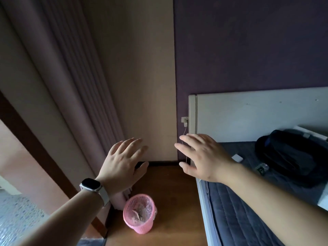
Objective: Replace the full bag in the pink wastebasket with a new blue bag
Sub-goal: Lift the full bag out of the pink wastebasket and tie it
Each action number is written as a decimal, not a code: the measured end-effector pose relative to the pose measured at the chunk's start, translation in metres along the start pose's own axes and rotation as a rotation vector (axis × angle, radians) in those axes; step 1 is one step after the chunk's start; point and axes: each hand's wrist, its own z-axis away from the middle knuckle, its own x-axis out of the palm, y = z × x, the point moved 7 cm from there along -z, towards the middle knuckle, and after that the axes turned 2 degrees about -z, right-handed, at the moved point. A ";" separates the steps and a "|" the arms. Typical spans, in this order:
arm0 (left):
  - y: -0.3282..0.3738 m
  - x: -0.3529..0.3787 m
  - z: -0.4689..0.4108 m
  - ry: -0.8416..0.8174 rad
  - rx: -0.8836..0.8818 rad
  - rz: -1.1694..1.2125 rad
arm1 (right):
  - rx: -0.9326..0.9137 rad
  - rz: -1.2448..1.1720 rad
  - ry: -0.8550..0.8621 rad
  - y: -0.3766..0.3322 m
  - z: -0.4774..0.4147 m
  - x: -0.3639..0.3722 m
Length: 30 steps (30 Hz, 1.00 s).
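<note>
Very start of the job, by the look of it. Both hands up mid-frame, palms down, fingers spread, holding nothing: left hand (122,161) with a watch (93,186) on the wrist, right hand (200,157) over the corner of the bed (248,210). Neither touching anything.

Pink bin (139,213) sitting low, just left of centre, on the wood floor (177,201), between the curtain (71,103) and the bed frame. Old bag (142,209) still in there, clear plastic folded over the rim, crumpled rubbish inside. Not stuffed to the top, though hard to judge from this angle.

No blue bag anywhere in frame. Dark backpack (287,157) on the bed at the right edge, nothing to do with this probably.

Next move, best guess: reach down, gather the liner's edge off the rim all the way round, and lift it straight up. Light mesh bin likely to come up with the bag, so worth pinning it with one hand. Then a hunt for the new bag.
</note>
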 end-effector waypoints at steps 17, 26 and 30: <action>-0.159 0.174 -0.142 -0.043 -0.148 0.026 | -0.126 -0.009 -0.087 0.096 -0.230 0.133; -0.252 0.202 -0.161 -0.086 -0.253 -0.092 | -0.227 -0.166 -0.067 0.095 -0.361 0.184; -0.293 0.210 -0.132 -0.137 -0.431 -0.116 | -0.371 -0.226 -0.091 0.069 -0.411 0.222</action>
